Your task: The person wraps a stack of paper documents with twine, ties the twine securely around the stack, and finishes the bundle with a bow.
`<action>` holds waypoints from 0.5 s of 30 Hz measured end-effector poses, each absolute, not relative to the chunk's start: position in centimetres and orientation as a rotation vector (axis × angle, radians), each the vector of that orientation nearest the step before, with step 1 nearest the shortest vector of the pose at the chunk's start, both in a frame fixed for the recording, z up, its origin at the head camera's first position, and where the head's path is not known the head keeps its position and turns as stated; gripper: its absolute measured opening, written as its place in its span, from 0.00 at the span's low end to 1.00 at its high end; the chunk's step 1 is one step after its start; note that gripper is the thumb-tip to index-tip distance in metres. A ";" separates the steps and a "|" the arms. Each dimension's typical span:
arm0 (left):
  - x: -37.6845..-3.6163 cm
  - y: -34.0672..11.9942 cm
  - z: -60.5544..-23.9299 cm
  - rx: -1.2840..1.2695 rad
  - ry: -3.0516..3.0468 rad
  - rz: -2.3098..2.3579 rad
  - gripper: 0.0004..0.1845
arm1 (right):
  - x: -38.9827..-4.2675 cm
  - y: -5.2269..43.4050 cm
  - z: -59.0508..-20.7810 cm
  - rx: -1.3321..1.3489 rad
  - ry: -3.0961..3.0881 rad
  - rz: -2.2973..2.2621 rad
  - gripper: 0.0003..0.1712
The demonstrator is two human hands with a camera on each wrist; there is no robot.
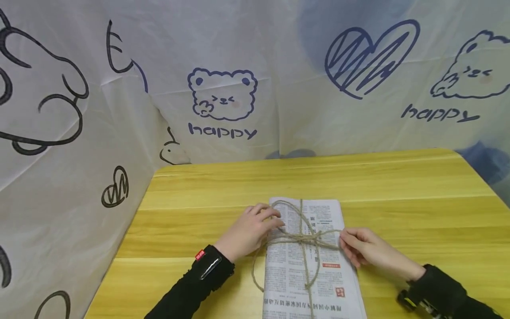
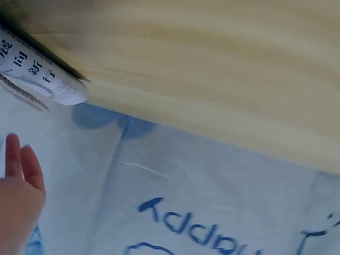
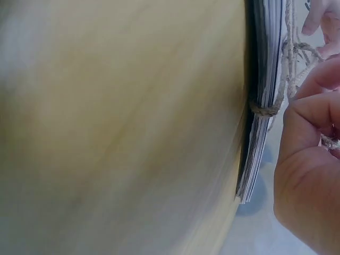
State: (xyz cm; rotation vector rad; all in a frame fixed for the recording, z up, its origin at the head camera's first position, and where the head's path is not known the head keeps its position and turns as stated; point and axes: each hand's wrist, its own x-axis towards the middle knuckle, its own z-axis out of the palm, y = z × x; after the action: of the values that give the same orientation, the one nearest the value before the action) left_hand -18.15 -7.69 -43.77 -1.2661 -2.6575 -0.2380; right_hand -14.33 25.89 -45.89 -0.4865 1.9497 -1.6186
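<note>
A folded stack of newspapers (image 1: 284, 274) lies on the table, bound crosswise with brown twine (image 1: 306, 266). A knot with loops (image 1: 308, 238) sits on its upper part. My right hand (image 1: 368, 248) pinches a twine loop at the stack's right edge; in the right wrist view, twine (image 3: 330, 141) shows between the curled fingers of that hand (image 3: 308, 159). At the left edge, my left hand (image 1: 253, 228) reaches over the paper beside a large twine loop, its fingers loosely bent. In the left wrist view two fingers (image 2: 32, 170) extend apart, with the thumb hidden.
The yellow wood-grain table (image 1: 199, 186) extends around the stack. A white cloth (image 1: 279, 110) with bear and heart drawings hangs behind the table and on the left. One loose twine loop (image 1: 253, 270) hangs over the stack's left edge.
</note>
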 end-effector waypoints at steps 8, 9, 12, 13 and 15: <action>-19.0 -5.6 -44.1 -1.420 -2.698 -0.165 0.07 | -13.6 25.3 -45.6 -0.556 2.303 -1.497 0.16; -19.1 -5.6 -44.1 -1.424 -2.700 -0.173 0.06 | -13.3 25.1 -45.5 -0.582 2.409 -1.447 0.13; -19.1 -5.4 -44.3 -1.422 -2.708 -0.193 0.04 | -12.7 24.6 -45.2 -0.667 2.727 -1.271 0.21; -19.1 -5.4 -44.3 -1.421 -2.710 -0.194 0.04 | -12.6 24.4 -45.1 -0.700 2.824 -1.220 0.25; -19.1 -5.3 -44.5 -1.415 -2.717 -0.193 0.03 | -12.4 24.0 -45.0 -0.805 2.995 -1.128 0.30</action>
State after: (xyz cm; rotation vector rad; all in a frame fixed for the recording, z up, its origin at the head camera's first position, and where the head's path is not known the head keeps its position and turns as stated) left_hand -19.09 -5.25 -44.46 -1.4150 -2.7169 -0.1929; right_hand -12.38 23.97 -44.95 -0.8050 2.9947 -1.1279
